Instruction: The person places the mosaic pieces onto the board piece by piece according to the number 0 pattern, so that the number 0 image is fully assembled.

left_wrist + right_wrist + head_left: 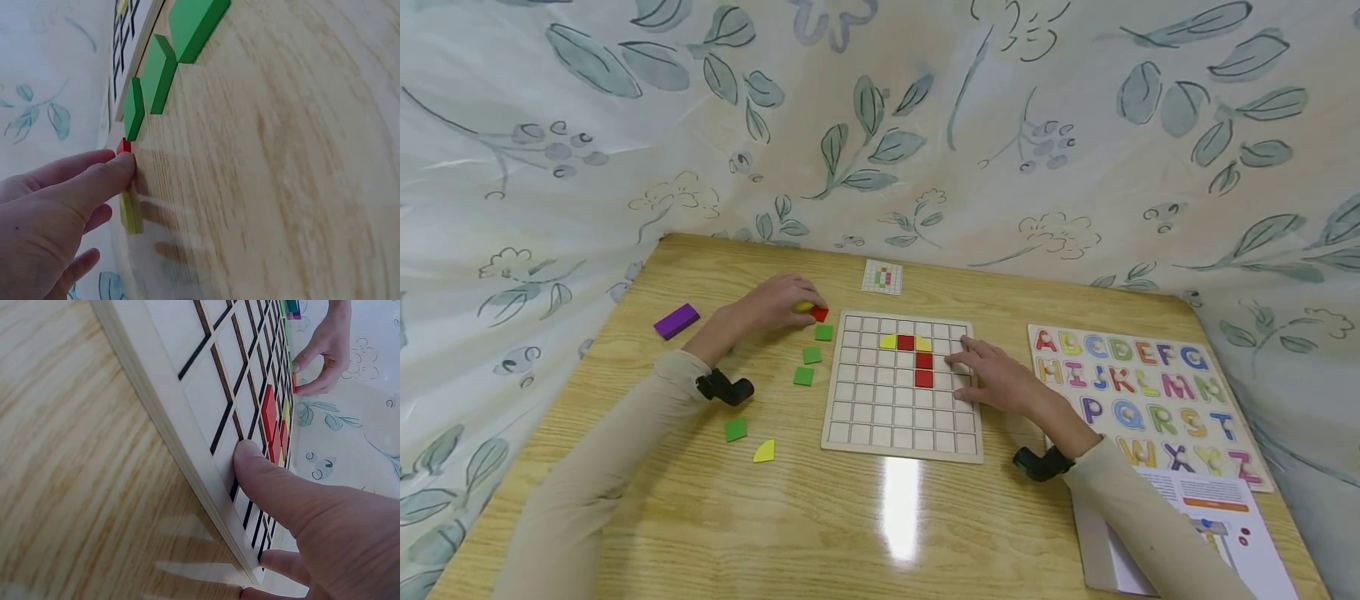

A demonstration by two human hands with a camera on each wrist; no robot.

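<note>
Against a leaf-patterned cloth [880,167] stands a wooden table [820,525], with an alphabet board [1172,402] to the right, printed paper [1255,550] overlapping its near edge, and a square grid board [881,414] in the middle. At the grid board's right edge lies the right hand [996,379], fingers spread and gripping nothing, its thumb resting on the cells. Off the far left corner, the left hand [782,300] pinches a red tile [821,314] in its fingertips (a yellow piece [803,307] shows beside it, though whether that is held too cannot be told). A purple block [677,322] lies farther left, and a small card [882,277] just behind the grid board. On the grid sit three red tiles [924,361] and two yellow pieces [888,341]; left of it lie four green tiles [803,376], one set apart near a yellow quarter-round [764,451].
</note>
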